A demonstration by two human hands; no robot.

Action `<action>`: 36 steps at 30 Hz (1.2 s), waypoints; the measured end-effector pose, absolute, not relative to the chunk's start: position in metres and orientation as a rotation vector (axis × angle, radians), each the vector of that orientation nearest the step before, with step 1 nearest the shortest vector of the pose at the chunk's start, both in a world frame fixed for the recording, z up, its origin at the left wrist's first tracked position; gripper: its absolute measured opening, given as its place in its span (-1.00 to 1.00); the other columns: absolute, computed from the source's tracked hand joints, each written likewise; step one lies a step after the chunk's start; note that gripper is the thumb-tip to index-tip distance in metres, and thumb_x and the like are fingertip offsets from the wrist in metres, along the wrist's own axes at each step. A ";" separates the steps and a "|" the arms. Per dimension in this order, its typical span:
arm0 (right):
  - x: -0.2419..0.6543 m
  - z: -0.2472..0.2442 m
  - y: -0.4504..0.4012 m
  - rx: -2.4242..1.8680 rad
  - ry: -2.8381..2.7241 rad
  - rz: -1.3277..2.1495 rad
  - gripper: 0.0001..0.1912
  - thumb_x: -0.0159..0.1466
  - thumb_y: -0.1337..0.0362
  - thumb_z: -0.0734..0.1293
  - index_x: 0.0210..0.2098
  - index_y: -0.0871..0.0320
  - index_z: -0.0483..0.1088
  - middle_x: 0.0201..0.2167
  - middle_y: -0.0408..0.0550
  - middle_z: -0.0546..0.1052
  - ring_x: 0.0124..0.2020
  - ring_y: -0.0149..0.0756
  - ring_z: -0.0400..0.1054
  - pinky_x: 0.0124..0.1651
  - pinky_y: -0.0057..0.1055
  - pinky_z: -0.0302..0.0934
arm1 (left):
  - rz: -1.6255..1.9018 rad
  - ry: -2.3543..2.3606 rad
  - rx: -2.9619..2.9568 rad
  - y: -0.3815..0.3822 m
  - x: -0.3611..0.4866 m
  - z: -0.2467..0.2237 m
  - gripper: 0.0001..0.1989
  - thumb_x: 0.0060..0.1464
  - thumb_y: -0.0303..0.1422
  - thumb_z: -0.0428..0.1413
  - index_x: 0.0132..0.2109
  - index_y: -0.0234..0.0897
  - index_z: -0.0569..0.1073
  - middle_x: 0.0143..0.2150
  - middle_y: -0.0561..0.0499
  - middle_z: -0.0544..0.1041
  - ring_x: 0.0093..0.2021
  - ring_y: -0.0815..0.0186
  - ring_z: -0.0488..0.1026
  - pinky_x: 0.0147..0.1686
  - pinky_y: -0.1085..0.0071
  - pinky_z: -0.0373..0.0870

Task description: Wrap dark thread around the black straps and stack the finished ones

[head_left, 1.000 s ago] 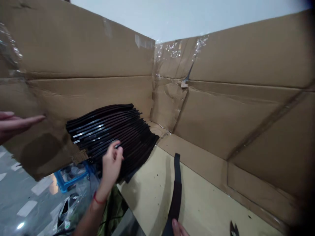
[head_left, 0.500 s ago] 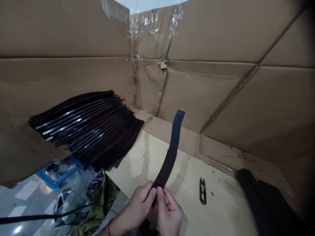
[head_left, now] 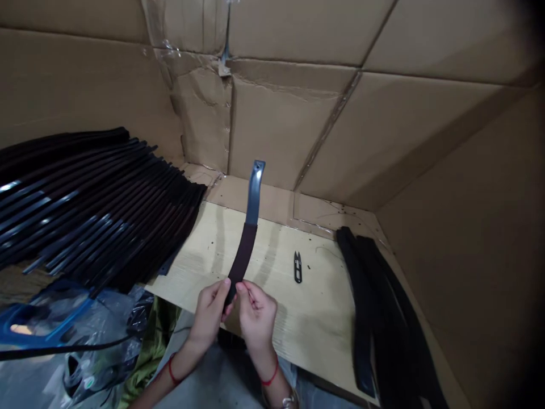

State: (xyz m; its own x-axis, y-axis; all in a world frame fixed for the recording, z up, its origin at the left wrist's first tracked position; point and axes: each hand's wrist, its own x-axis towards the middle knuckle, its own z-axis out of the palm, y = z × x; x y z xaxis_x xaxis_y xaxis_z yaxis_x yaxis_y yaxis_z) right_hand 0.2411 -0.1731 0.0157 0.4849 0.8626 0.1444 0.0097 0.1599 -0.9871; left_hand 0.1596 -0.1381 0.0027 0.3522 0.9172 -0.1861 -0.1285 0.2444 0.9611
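Note:
A long, slightly curved dark strip (head_left: 243, 250) stands up from my hands. Its upper part is bare, glossy and has a small hole near the tip; a dark brown fabric-like sleeve covers the lower part. My left hand (head_left: 209, 311) is closed on the lower end, thumb lying on the front. At the strip's right edge, my right hand (head_left: 259, 309) pinches with thumb and forefinger; the exact bit between those fingertips is too small to make out. To the right, black thread snips (head_left: 297, 268) lie on the pale wooden board (head_left: 315, 318).
A fanned pile of similar dark strips (head_left: 106, 210) fills the left side. More black strips (head_left: 378, 307) lie along the right. Cardboard walls (head_left: 272, 125) enclose the back and sides. At lower left are a blue plastic frame (head_left: 42, 335) and clear plastic bags.
The view has swung right and down, showing more of the black strips there. Both hands still hold the strip low; the right fingertips have shifted to its right edge.

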 end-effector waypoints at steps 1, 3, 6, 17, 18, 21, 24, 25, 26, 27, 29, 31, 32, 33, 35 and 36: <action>0.241 0.015 -0.174 -1.280 -0.892 0.706 -0.64 0.25 0.09 0.30 -0.56 0.20 0.30 -0.73 -0.20 0.32 -0.75 -0.38 0.32 -0.69 -0.55 0.23 | 0.882 0.938 1.060 -0.139 0.163 0.002 -0.44 0.02 0.15 0.01 -0.55 -0.29 0.27 -0.68 0.14 0.20 -0.66 0.50 0.11 -0.64 0.54 0.00; 0.240 0.015 -0.174 -1.292 -0.881 0.650 -0.64 0.26 0.08 0.28 -0.53 0.21 0.32 -0.76 -0.23 0.28 -0.78 -0.41 0.28 -0.72 -0.56 0.20 | 0.897 0.949 1.039 -0.142 0.170 0.001 -0.38 -0.05 0.22 0.01 -0.60 -0.28 0.25 -0.72 0.14 0.17 -0.69 0.50 0.08 -0.66 0.53 -0.05; 0.240 0.015 -0.174 -1.293 -0.795 0.568 -0.61 0.26 0.04 0.29 -0.52 0.22 0.33 -0.76 -0.25 0.25 -0.82 -0.48 0.17 -0.78 -0.59 0.09 | 0.946 0.963 1.018 -0.148 0.179 0.001 -0.35 -0.10 0.27 0.00 -0.64 -0.27 0.20 -0.74 0.14 0.14 -0.69 0.50 0.06 -0.65 0.51 -0.07; 0.245 0.017 -0.190 -1.262 -0.606 0.834 -0.50 0.11 -0.14 0.38 -0.36 0.23 0.36 -0.73 -0.13 0.43 -0.78 -0.32 0.35 -0.72 -0.47 0.31 | 0.391 0.468 0.719 -0.129 0.157 0.020 -0.50 -0.09 0.07 0.14 -0.32 -0.35 0.41 -0.59 0.16 0.18 -0.57 0.51 0.08 -0.53 0.52 0.10; 0.244 0.019 -0.190 -1.268 -0.571 0.840 -0.49 0.10 -0.15 0.38 -0.36 0.22 0.36 -0.73 -0.15 0.42 -0.78 -0.31 0.35 -0.73 -0.46 0.32 | 0.364 0.466 0.712 -0.128 0.158 0.018 -0.48 -0.10 0.09 0.13 -0.33 -0.36 0.40 -0.59 0.17 0.16 -0.58 0.52 0.06 -0.54 0.53 0.09; 0.245 0.021 -0.191 -1.305 -0.530 0.731 -0.51 0.08 -0.14 0.40 -0.44 0.22 0.36 -0.74 -0.22 0.34 -0.79 -0.36 0.31 -0.78 -0.51 0.26 | 0.327 0.493 0.720 -0.129 0.163 0.011 -0.46 -0.12 0.12 0.13 -0.39 -0.35 0.34 -0.60 0.19 0.14 -0.60 0.54 0.06 -0.55 0.55 0.08; 0.248 0.021 -0.194 -1.344 -0.600 0.564 -0.57 0.12 -0.04 0.40 -0.55 0.23 0.37 -0.74 -0.18 0.35 -0.74 -0.43 0.31 -0.73 -0.59 0.23 | 0.292 0.561 0.745 -0.132 0.167 0.005 -0.44 -0.12 0.16 0.11 -0.46 -0.32 0.27 -0.64 0.21 0.11 -0.65 0.57 0.02 -0.61 0.56 0.01; 0.248 0.022 -0.194 -1.353 -0.614 0.538 -0.58 0.14 -0.01 0.39 -0.56 0.24 0.37 -0.75 -0.17 0.36 -0.73 -0.43 0.31 -0.72 -0.61 0.22 | 0.295 0.593 0.760 -0.134 0.168 0.003 -0.43 -0.11 0.18 0.10 -0.46 -0.31 0.26 -0.66 0.22 0.11 -0.67 0.57 0.02 -0.63 0.56 -0.02; 0.248 0.022 -0.195 -1.359 -0.610 0.531 -0.59 0.15 0.01 0.38 -0.56 0.24 0.37 -0.76 -0.16 0.36 -0.74 -0.44 0.30 -0.72 -0.61 0.21 | 0.315 0.632 0.778 -0.136 0.169 0.003 -0.42 -0.11 0.19 0.09 -0.46 -0.29 0.24 -0.66 0.22 0.12 -0.68 0.57 0.02 -0.65 0.57 -0.04; 0.247 0.023 -0.196 -1.363 -0.589 0.531 -0.60 0.15 0.01 0.38 -0.56 0.24 0.37 -0.77 -0.17 0.35 -0.76 -0.43 0.29 -0.74 -0.61 0.19 | 0.348 0.677 0.799 -0.138 0.171 0.002 -0.41 -0.12 0.21 0.08 -0.45 -0.29 0.24 -0.66 0.21 0.14 -0.69 0.57 0.03 -0.66 0.58 -0.05; 0.244 0.024 -0.196 -1.358 -0.526 0.536 -0.60 0.14 0.00 0.38 -0.54 0.23 0.35 -0.78 -0.19 0.34 -0.80 -0.43 0.26 -0.78 -0.59 0.15 | 0.430 0.778 0.841 -0.142 0.174 0.003 -0.38 -0.16 0.26 0.07 -0.42 -0.27 0.23 -0.64 0.21 0.20 -0.68 0.56 0.08 -0.67 0.60 -0.05; 0.241 0.024 -0.195 -1.337 -0.476 0.524 -0.59 0.13 -0.02 0.39 -0.52 0.23 0.34 -0.78 -0.21 0.33 -0.81 -0.42 0.25 -0.80 -0.57 0.15 | 0.487 0.860 0.874 -0.147 0.177 0.005 -0.35 -0.21 0.30 0.06 -0.41 -0.26 0.23 -0.64 0.20 0.24 -0.67 0.54 0.13 -0.67 0.60 -0.01; 0.240 0.024 -0.195 -1.324 -0.462 0.520 -0.59 0.13 -0.02 0.39 -0.52 0.22 0.33 -0.78 -0.22 0.32 -0.81 -0.42 0.25 -0.80 -0.57 0.14 | 0.499 0.885 0.887 -0.148 0.177 0.007 -0.34 -0.22 0.31 0.05 -0.41 -0.27 0.24 -0.64 0.19 0.24 -0.66 0.53 0.15 -0.66 0.60 0.01; 0.239 0.024 -0.194 -1.312 -0.455 0.522 -0.59 0.14 -0.03 0.38 -0.53 0.22 0.32 -0.78 -0.23 0.31 -0.81 -0.43 0.24 -0.79 -0.57 0.14 | 0.504 0.898 0.898 -0.150 0.178 0.009 -0.33 -0.23 0.32 0.04 -0.42 -0.27 0.25 -0.64 0.19 0.24 -0.65 0.52 0.15 -0.66 0.59 0.02; 0.241 0.023 -0.193 -1.309 -0.456 0.539 -0.58 0.14 -0.03 0.38 -0.54 0.21 0.31 -0.78 -0.23 0.30 -0.81 -0.45 0.21 -0.79 -0.58 0.12 | 0.506 0.905 0.915 -0.151 0.177 0.014 -0.31 -0.26 0.33 0.03 -0.43 -0.28 0.26 -0.65 0.19 0.23 -0.65 0.52 0.15 -0.66 0.59 0.03; 0.243 0.022 -0.193 -1.318 -0.466 0.556 -0.58 0.14 -0.03 0.38 -0.54 0.21 0.31 -0.78 -0.23 0.30 -0.80 -0.45 0.20 -0.79 -0.58 0.11 | 0.504 0.902 0.921 -0.151 0.176 0.017 -0.30 -0.26 0.34 0.03 -0.43 -0.29 0.27 -0.65 0.19 0.23 -0.65 0.53 0.14 -0.66 0.59 0.04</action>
